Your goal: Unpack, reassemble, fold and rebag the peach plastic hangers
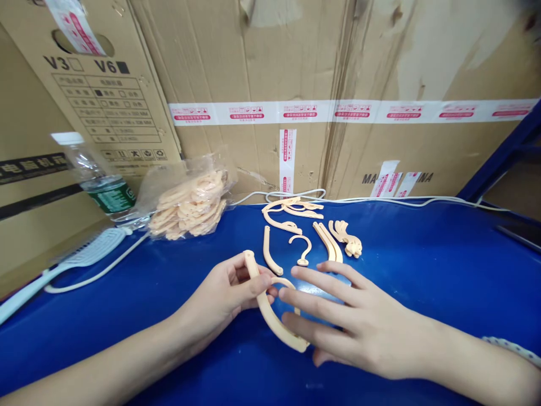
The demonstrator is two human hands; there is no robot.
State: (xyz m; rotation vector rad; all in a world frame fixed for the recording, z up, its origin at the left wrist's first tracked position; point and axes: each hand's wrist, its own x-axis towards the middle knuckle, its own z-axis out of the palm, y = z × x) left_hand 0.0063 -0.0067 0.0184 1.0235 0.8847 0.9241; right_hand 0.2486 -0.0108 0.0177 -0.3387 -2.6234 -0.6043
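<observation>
Left hand point(231, 286) pinches a curved piece point(273, 322), short of the table point(422, 254)'s back edge; right hand point(363, 321) spread, hold unclear; apparently joining, next needing ends aligned.

- Desk point(422, 299): blue surface.
- Left side: bottle point(110, 194), hairbrush point(91, 248), white cable point(101, 276), clear bag of beige parts point(190, 208).
- Centre: beige hook point(302, 262), curved bars point(267, 249), cluster of small parts point(353, 247).

Two hands point(243, 285) point(363, 324), one bottle point(112, 194), one brush point(91, 249)

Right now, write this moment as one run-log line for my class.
left hand: holds curved piece; right hand: by piece's lower end; loose hook: on table beyond hands
</observation>
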